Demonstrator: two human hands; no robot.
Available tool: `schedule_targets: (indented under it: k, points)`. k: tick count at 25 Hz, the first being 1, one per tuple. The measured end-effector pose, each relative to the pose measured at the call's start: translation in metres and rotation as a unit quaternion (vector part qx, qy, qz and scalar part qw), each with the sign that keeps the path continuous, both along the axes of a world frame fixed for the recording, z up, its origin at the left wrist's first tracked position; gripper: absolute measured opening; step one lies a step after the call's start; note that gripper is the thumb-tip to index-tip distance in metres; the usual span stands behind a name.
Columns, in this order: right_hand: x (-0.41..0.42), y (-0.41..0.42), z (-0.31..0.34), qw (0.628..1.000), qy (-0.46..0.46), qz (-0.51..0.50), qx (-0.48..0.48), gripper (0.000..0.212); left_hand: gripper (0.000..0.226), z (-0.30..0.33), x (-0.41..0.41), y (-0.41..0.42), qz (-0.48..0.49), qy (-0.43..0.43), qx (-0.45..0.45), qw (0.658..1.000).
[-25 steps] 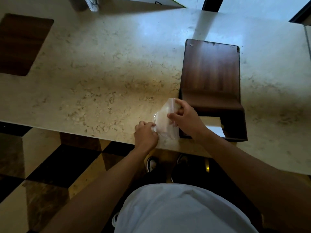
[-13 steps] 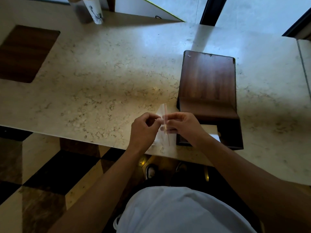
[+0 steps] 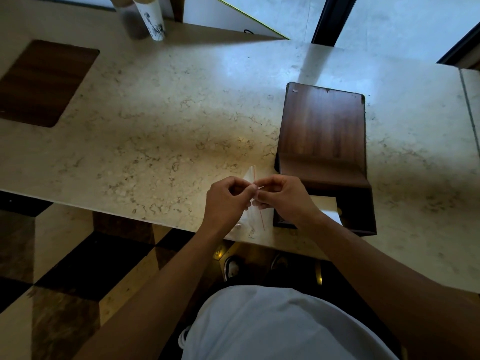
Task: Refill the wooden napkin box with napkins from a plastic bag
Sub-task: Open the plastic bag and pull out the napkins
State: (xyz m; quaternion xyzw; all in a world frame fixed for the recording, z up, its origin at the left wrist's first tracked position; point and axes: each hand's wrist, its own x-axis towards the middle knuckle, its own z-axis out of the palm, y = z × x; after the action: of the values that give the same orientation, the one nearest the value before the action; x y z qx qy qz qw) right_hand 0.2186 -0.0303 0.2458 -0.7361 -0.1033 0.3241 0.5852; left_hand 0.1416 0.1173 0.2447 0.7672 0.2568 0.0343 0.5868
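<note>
A small clear plastic bag [image 3: 255, 219] with a thin red seal line stands on edge at the near rim of the marble table. My left hand [image 3: 226, 201] and my right hand [image 3: 284, 200] both pinch its top edge, fingertips nearly touching. Just right of my hands lies the dark wooden napkin box [image 3: 323, 133], its lid laid flat toward the far side. White napkins [image 3: 327, 207] show in its open near end, partly hidden by my right wrist.
A dark wooden inset [image 3: 44, 81] sits in the marble table [image 3: 161, 126] at far left. Two paper cups [image 3: 152, 18] stand at the far edge. A checkered floor and my shoes lie below the table's near edge.
The bag was flat under my hands and now stands on edge. My hands came together at its top. The camera view tilted up, showing more of the far table.
</note>
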Motion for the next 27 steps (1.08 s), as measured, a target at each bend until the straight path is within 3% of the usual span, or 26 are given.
schedule_targets:
  k: [7, 15, 21, 27]
  points:
    - [0.007, 0.005, 0.001, 1.0, -0.02, 0.015, -0.001, 0.016, 0.017, 0.006, 0.005, 0.002, 0.019, 0.016, -0.023, 0.999]
    - [0.011, 0.004, 0.001, 0.999, 0.035, 0.011, 0.005, 0.027, 0.011, 0.004, 0.013, 0.007, 0.022, 0.042, -0.064, 0.997]
    - [0.013, 0.003, 0.001, 0.998, 0.048, 0.03, -0.001, 0.02, 0.01, 0.003, 0.013, 0.015, -0.006, 0.057, -0.075, 0.996]
    - [0.013, 0.005, 0.004, 0.998, 0.046, 0.048, -0.007, 0.011, 0.031, 0.008, 0.016, 0.018, -0.098, 0.146, -0.057, 0.983]
